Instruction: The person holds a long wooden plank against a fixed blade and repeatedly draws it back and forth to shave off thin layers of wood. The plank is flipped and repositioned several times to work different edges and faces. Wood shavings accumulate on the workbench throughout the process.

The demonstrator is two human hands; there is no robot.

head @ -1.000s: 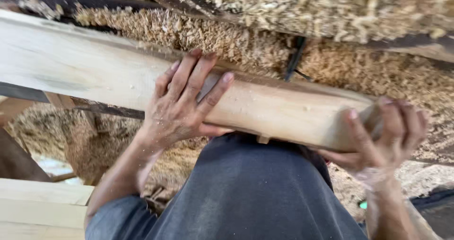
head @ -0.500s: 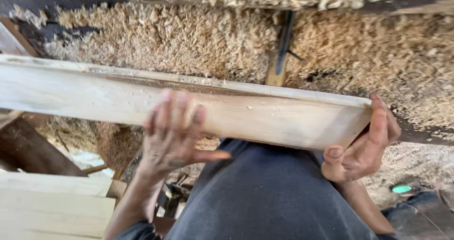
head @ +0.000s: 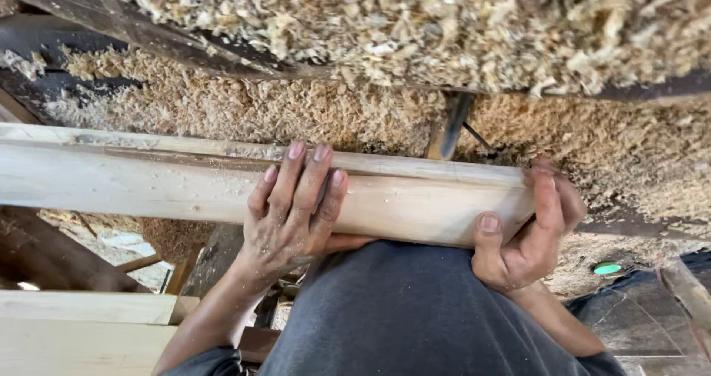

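A long pale wooden plank (head: pixel 148 183) runs across the view from the left edge to the right of centre, resting against my body in dark grey clothing (head: pixel 400 309). My left hand (head: pixel 292 217) lies flat on the plank's near face with fingers spread upward and the thumb under its lower edge. My right hand (head: pixel 529 235) wraps around the plank's right end, thumb on the near face and fingers curled over the end.
Thick heaps of sawdust and wood shavings (head: pixel 415 28) cover a dark machine bed above and behind the plank. Stacked pale boards (head: pixel 74 331) lie at lower left. A small green object (head: pixel 607 268) sits in the sawdust at right.
The plank has swung from tilted to nearly level and shifted left. My left hand has settled flat on it, and my right hand still holds its end.
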